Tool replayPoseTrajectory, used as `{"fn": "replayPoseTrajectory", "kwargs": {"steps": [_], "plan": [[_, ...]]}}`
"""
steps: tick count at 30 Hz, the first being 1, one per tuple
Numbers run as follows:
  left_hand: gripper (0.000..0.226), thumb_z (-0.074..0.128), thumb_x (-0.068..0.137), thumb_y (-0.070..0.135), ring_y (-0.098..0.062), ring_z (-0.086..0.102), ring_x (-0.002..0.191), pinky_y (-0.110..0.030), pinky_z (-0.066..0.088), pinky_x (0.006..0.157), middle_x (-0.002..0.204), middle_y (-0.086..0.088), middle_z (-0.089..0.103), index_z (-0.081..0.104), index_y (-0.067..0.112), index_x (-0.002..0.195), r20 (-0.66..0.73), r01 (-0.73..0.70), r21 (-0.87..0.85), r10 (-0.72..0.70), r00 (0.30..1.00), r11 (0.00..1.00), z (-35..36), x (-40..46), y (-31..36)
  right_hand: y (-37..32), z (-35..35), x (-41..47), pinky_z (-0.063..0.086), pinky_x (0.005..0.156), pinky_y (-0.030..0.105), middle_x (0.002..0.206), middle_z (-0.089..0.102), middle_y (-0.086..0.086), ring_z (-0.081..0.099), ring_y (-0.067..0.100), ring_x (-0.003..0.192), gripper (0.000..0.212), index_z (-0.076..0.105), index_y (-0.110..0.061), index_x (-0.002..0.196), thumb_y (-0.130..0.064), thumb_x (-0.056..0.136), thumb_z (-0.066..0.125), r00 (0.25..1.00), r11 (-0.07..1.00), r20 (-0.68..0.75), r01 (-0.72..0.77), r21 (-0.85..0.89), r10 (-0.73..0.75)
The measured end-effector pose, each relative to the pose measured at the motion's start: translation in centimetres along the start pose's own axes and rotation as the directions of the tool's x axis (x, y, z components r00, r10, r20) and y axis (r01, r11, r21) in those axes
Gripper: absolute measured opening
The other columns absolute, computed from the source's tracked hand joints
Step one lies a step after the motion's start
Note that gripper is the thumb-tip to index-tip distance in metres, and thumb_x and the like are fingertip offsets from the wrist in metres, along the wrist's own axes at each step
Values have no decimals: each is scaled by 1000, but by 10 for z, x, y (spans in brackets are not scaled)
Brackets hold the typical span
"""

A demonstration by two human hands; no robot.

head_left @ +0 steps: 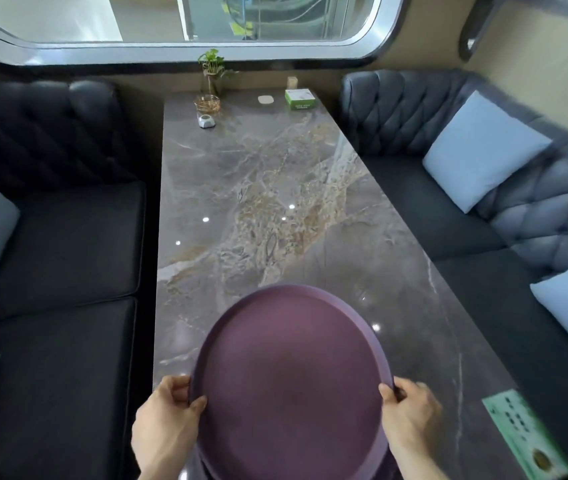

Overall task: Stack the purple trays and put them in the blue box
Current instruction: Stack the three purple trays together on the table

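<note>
A stack of round purple trays sits at the near end of the marble table, the top tray's rim a little offset from the ones under it. My left hand grips the stack's left rim, thumb on top. On the opposite rim, my right hand holds the same way. The lower trays show only as edges at the far and bottom sides. No blue box is in view.
Dark tufted sofas with pale cushions flank the table on both sides. At the far end stand a plant vase, a glass ashtray, a small grey device and a green tissue box. A green card lies near right.
</note>
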State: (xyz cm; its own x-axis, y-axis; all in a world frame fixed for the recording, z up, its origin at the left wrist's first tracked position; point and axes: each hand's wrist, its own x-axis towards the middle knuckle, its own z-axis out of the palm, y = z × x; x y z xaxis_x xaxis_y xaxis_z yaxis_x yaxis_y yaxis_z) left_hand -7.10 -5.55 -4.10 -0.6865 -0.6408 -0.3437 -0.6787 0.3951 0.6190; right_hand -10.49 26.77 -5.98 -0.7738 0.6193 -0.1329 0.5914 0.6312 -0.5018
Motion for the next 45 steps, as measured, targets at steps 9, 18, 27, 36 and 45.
{"fn": "replayPoseTrajectory", "kwargs": {"steps": [9,18,27,36,45], "plan": [[29,83,67,29,-14,56,75,-33,47,69,72,22,66,67,39,89,10,-16,159,15,1000,987,13,-16,-15,17,-9,-14,50,70,35,86,76,13,66,36,85,10,77,-8,87,-11,77,79,991,993,63,-119,18,118],[20,76,72,33,-23,61,76,-34,47,70,77,16,70,63,41,84,-22,-53,216,59,998,975,16,-12,-16,20,-14,-14,43,57,32,72,71,11,63,34,71,15,69,-12,70,-20,78,78,993,988,114,0,-157,18],[23,63,85,27,-28,67,88,-37,49,72,99,11,74,64,39,104,16,-195,297,199,980,935,20,3,-9,21,-10,-12,45,63,33,83,64,6,62,29,82,14,69,-12,75,-24,80,76,988,943,140,114,-313,-73],[23,63,85,25,-29,67,90,-36,46,73,98,8,75,66,35,106,25,-195,332,198,980,923,24,4,-16,23,-12,-12,36,61,28,85,67,5,64,29,83,12,71,-15,75,-25,82,74,990,943,139,67,-326,-22],[23,67,82,28,-29,67,86,-34,46,69,92,10,76,68,37,103,1,-191,360,205,979,913,26,7,-16,25,-9,-10,36,58,28,76,69,7,60,30,72,23,59,-19,63,-16,77,78,993,969,117,7,-247,22]]}}
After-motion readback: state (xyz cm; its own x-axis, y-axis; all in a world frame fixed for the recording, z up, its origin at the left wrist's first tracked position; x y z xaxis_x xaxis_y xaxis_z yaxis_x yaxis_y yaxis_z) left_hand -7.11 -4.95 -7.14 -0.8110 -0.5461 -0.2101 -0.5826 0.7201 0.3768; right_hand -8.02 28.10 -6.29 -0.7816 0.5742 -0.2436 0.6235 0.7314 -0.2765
